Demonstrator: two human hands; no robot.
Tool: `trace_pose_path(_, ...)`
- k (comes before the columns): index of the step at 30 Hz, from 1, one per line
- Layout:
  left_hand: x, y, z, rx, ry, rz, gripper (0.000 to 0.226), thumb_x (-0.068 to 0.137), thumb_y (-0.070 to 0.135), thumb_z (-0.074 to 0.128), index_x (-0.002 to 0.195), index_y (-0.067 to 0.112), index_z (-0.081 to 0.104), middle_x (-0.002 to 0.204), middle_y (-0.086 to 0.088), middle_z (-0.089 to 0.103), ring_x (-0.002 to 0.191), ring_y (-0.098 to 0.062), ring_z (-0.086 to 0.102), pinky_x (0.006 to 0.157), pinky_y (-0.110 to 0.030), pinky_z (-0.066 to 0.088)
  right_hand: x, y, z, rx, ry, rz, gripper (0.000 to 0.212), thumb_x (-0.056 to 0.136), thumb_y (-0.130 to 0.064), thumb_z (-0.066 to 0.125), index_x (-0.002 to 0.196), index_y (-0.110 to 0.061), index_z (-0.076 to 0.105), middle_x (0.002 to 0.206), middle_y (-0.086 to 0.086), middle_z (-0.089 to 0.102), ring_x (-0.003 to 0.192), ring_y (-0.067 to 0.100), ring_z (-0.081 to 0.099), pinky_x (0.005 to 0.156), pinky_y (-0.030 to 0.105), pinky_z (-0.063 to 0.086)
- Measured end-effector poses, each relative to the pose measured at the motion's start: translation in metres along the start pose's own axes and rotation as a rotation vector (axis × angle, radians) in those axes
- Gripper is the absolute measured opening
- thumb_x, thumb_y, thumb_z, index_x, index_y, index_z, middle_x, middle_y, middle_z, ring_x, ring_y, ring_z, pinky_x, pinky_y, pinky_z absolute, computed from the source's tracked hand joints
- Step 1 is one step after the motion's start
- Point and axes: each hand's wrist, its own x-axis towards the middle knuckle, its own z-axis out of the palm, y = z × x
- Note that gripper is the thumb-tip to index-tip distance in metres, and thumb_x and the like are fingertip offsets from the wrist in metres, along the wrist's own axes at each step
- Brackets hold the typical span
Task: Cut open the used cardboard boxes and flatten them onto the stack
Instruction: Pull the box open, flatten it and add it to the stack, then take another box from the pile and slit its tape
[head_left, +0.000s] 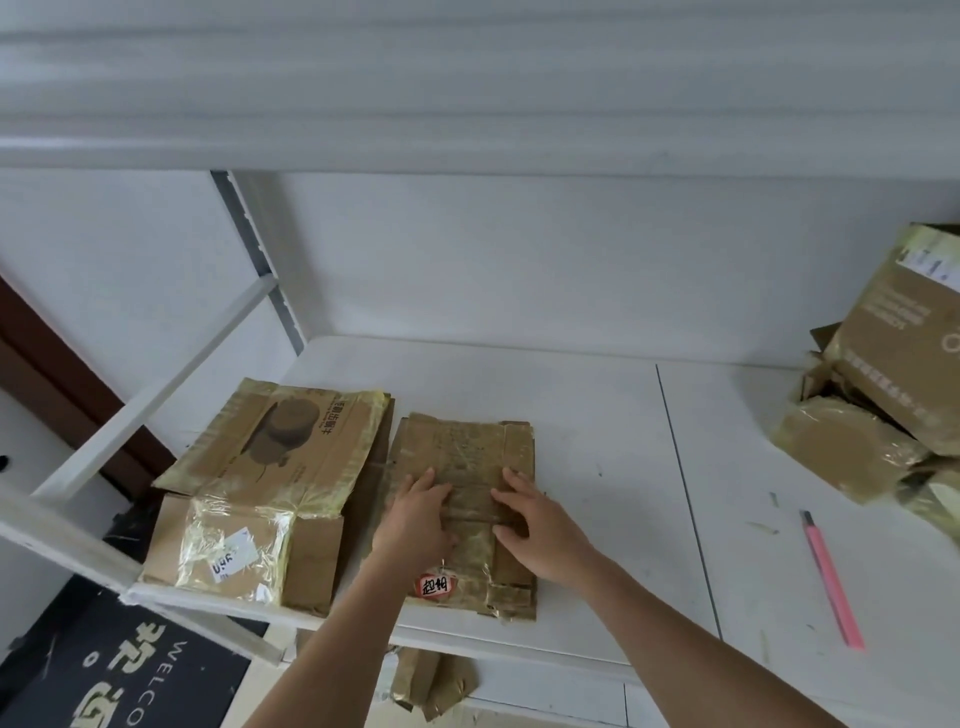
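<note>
A flattened brown cardboard box (462, 452), covered in clear tape and bearing a red sticker near its front, lies on the white shelf (597, 426). My left hand (418, 517) presses flat on its left half, fingers straight. On its right half my right hand (537, 525) also presses down, fingers spread. To the left lies the stack of flattened boxes (270, 488), its top sheet printed with a round tin. A pink utility knife (831, 577) lies on the shelf at the right, well apart from both hands.
Unflattened taped boxes (893, 374) are heaped at the far right of the shelf. A white shelf frame bar (156, 395) slants across the left. Cardboard scraps (431, 686) lie on the level below, and a black welcome mat (119, 670) covers the floor.
</note>
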Motion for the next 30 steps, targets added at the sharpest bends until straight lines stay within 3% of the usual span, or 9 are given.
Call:
trace_pose_path(2,-0.006,0.008,-0.013,0.036,0.08,-0.004,0.051,0.087,0.015,0.068,0.135,0.024,0.052,0.146,-0.001,0.043,0.133,-0.025,0.04,0.107,-0.044,0.042,-0.006,-0.004,-0.016,0.235,0.145,-0.031,0.036,0.096,-0.016,0.059,0.132,-0.022,0.061,0.15,-0.008,0.045,0.142,0.005,0.034,0.12,0.027,0.025)
trace_pose_path(4,-0.01,0.022,-0.027,0.111,0.153,-0.002,0.035,0.088,0.01,0.066,0.12,0.023,0.059,0.128,0.001,0.053,0.115,-0.021,0.051,0.093,-0.039,0.051,-0.014,-0.009,-0.037,0.248,0.29,-0.085,0.032,0.093,-0.008,0.061,0.122,-0.019,0.067,0.13,-0.006,0.062,0.125,0.005,0.053,0.109,0.016,0.037)
trace_pose_path(6,-0.016,0.044,-0.04,0.163,0.229,0.012,0.032,0.09,0.004,0.059,0.118,0.02,0.057,0.124,-0.001,0.053,0.111,-0.022,0.053,0.09,-0.036,0.052,-0.023,-0.011,-0.059,0.17,0.369,-0.14,0.029,0.092,-0.007,0.061,0.119,-0.016,0.067,0.118,-0.004,0.065,0.114,0.009,0.059,0.098,0.011,0.04)
trace_pose_path(8,-0.023,0.07,-0.048,0.153,0.325,0.067,0.025,0.092,0.002,0.052,0.113,0.015,0.058,0.123,-0.003,0.054,0.109,-0.021,0.055,0.091,-0.035,0.051,-0.035,-0.008,-0.082,0.041,0.424,-0.167,0.027,0.093,-0.01,0.06,0.119,-0.014,0.066,0.115,-0.001,0.062,0.111,0.013,0.058,0.093,0.021,0.046)
trace_pose_path(11,-0.032,0.116,-0.049,0.149,0.435,0.214,0.017,0.096,0.016,0.049,0.108,0.013,0.06,0.121,-0.003,0.055,0.11,-0.023,0.056,0.086,-0.034,0.049,-0.059,0.004,-0.118,-0.138,0.547,-0.175,0.026,0.092,-0.012,0.061,0.117,-0.013,0.067,0.11,0.003,0.06,0.107,0.019,0.057,0.083,0.028,0.049)
trace_pose_path(15,-0.038,0.193,-0.038,0.222,0.476,0.34,0.032,0.097,0.032,0.047,0.123,0.018,0.059,0.124,-0.001,0.054,0.117,-0.022,0.053,0.09,-0.037,0.044,-0.098,0.035,-0.174,-0.351,0.696,-0.131,0.026,0.088,-0.009,0.064,0.114,-0.009,0.069,0.105,0.009,0.061,0.099,0.027,0.06,0.084,0.035,0.05)
trace_pose_path(22,-0.048,0.344,0.01,0.209,0.519,0.471,0.032,0.098,0.031,0.047,0.123,0.015,0.06,0.123,-0.003,0.055,0.113,-0.021,0.054,0.089,-0.034,0.043,-0.18,0.123,-0.285,-0.577,0.902,-0.004,0.023,0.085,-0.008,0.061,0.108,-0.006,0.066,0.114,0.014,0.057,0.107,0.034,0.053,0.089,0.044,0.049)
trace_pose_path(25,-0.053,0.398,0.025,0.19,0.554,0.49,0.031,0.098,0.03,0.046,0.122,0.016,0.06,0.121,-0.002,0.056,0.11,-0.021,0.055,0.086,-0.032,0.043,-0.201,0.155,-0.329,-0.671,1.0,0.013,0.034,0.085,-0.01,0.062,0.118,-0.006,0.06,0.127,0.017,0.052,0.109,0.035,0.05,0.095,0.044,0.046)
trace_pose_path(30,-0.06,0.447,0.034,0.186,0.575,0.454,0.03,0.096,0.027,0.048,0.122,0.016,0.061,0.119,-0.002,0.056,0.109,-0.022,0.056,0.087,-0.034,0.045,-0.196,0.186,-0.386,-0.757,0.821,0.083,0.066,0.092,-0.03,0.061,0.147,-0.005,0.036,0.155,0.019,0.032,0.144,0.036,0.026,0.117,0.049,0.019)
